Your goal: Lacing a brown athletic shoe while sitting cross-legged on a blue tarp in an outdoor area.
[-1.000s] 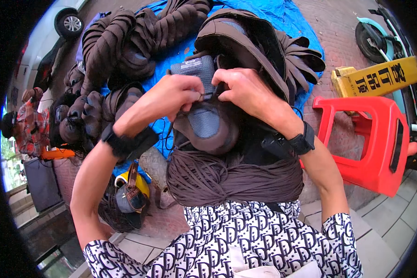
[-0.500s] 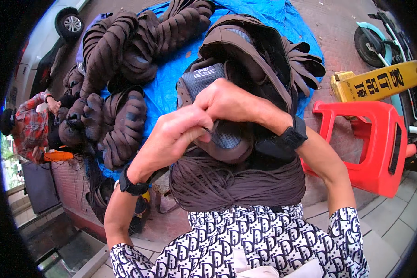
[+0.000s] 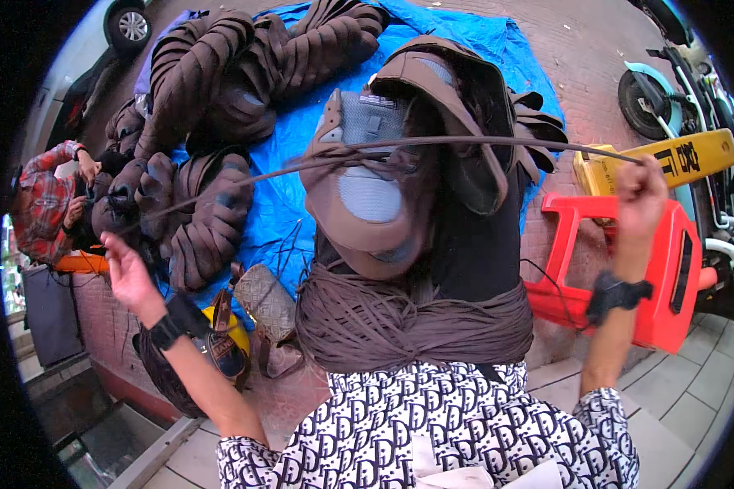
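A brown shoe upper (image 3: 342,232) with blue-grey mesh lies over my lap. A brown shoelace (image 3: 465,140) runs through its eyelet area and stretches out to both sides. At the far right, my right hand (image 3: 640,200) is closed around one end of the lace. My left hand (image 3: 130,281) is out to the left with its fingers apart. The other lace stretch, blurred, passes just above it and shows no contact. A thick bundle of brown laces (image 3: 408,322) lies across my waist. More brown uppers (image 3: 457,98) sit behind the one on my lap.
Several rows of stacked uppers (image 3: 196,81) lie on a blue tarp (image 3: 289,212). To the right stand a red plastic stool (image 3: 669,277) and a yellow sign (image 3: 669,159). A patterned bag (image 3: 265,301) is at lower left. Another person (image 3: 49,196) in a plaid shirt works at far left.
My hands have moved from close together over the upper to wide apart. The lace is now drawn out sideways, and the left fingers have opened.
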`<state>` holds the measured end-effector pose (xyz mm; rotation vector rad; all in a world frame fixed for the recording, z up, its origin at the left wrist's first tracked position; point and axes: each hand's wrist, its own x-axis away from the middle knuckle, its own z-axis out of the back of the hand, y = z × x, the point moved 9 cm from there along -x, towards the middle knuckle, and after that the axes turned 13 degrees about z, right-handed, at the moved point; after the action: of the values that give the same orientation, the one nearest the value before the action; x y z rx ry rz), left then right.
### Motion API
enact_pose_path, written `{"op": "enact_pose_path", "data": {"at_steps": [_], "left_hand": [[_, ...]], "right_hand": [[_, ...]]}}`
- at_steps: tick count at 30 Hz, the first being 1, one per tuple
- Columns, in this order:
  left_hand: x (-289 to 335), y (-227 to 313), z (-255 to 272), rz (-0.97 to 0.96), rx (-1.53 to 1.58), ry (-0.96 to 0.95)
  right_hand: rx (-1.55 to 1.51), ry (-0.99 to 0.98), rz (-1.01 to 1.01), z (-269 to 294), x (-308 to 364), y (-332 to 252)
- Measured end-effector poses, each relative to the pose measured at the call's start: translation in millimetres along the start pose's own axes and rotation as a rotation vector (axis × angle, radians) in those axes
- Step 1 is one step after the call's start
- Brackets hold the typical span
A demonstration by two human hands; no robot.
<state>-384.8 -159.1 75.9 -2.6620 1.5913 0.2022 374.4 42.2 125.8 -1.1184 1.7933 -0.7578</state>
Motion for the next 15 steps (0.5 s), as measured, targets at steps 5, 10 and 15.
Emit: {"op": "enact_pose_path", "data": {"at_steps": [5,10,15], "left_hand": [[2,82,30,0.049,-0.309,0.027],[-46,24,9,0.054,-0.672,0.032],[-75,-14,-61,-0.065,-1.191,0.114]], "right_hand": [[0.185,0.213,0.061,178,-56,-61],[0.33,0.009,0.181,154,-75,-85],[-0.327,-0.494,0.103,-13,-61,-109]]}}
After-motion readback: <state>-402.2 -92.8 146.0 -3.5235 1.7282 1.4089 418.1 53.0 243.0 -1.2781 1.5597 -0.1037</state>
